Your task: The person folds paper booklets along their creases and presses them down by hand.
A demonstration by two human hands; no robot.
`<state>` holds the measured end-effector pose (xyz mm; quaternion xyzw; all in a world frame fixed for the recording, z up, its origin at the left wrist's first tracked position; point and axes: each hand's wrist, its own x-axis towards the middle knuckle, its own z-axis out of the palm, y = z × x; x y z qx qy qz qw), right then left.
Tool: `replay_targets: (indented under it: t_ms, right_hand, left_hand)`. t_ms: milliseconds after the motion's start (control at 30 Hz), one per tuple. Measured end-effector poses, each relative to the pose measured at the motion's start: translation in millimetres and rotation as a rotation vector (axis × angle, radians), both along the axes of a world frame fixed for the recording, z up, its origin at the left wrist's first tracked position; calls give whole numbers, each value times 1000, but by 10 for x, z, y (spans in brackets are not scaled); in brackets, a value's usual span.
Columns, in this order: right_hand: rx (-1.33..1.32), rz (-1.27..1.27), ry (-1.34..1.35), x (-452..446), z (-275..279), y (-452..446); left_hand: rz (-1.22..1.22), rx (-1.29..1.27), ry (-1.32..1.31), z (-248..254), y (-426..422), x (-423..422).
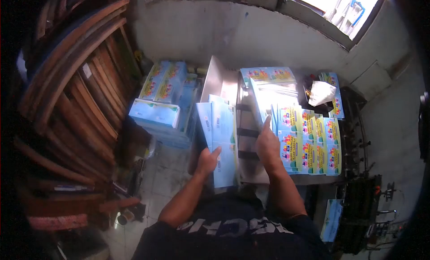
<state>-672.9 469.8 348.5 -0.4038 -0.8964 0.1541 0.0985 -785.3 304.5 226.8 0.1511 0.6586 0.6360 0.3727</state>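
My left hand (208, 161) grips light-blue printed sheets (223, 125) by their lower left edge, thumb on top. These sheets lie slightly fanned, against a pale upright board (212, 78). At the right, my right hand (268, 146) is closed at the edge of a raised, tilted printed sheet (258, 98), its index finger pointing up along it; the other fingers are partly hidden. Beside that hand, overlapping rows of blue and yellow printed sheets (309, 143) with colourful figures lie on the machine's table. Glare washes out the white sheets behind them.
Stacks of printed sheets (163, 81) stand at the left on a tiled floor (163, 170). Wooden frames (85, 76) lean along the left wall. A dark box with crumpled paper (321, 93) sits at the back right. Machine parts (363, 206) line the right side.
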Motion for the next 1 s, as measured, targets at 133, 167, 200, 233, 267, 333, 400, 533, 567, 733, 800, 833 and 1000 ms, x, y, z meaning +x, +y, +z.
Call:
replay_targets:
  t_ms: [133,167,200,233,267,333,400,533,567,733,800,833,1000]
  right_hand:
    - [-57,135,71,69,48,-323]
    - [-65,178,102,75,51,-442]
    - [-234,199,0,50,95,-551]
    - [-404,216,-99,29,117,-656]
    - [-301,397,-128,-24,-30,-770]
    - [-542,444,-38,24,-213,-699]
    - [-581,156,-37,-43,-164,-453]
    - [379,111,-25,97,-903,69]
    - [378,126,-20,131,-1113,206]
    - [-232,63,-26,68,-273,55]
    - [-361,212,-137,10,-70,-349]
    - [-369,358,-182,13,-69,-465]
    - [201,27,93,502,-761,355]
  left_hand:
    - [23,40,-103,100,56,32]
    - [47,59,-149,122,42,63]
    - [45,55,-147,52,58,74]
    - [98,133,-171,-63,94,74]
    - [150,211,-196,-54,114,71]
    - [106,165,-142,93,87,69]
    - [32,37,-7,123,41,49]
    - [91,62,-143,35,100,92]
    - [91,62,-141,67,100,106]
    - [179,118,-107,271,147,244]
    - [127,121,13,231,181,219]
    - [82,127,135,236,196,200]
    - [104,156,-80,158,179,148]
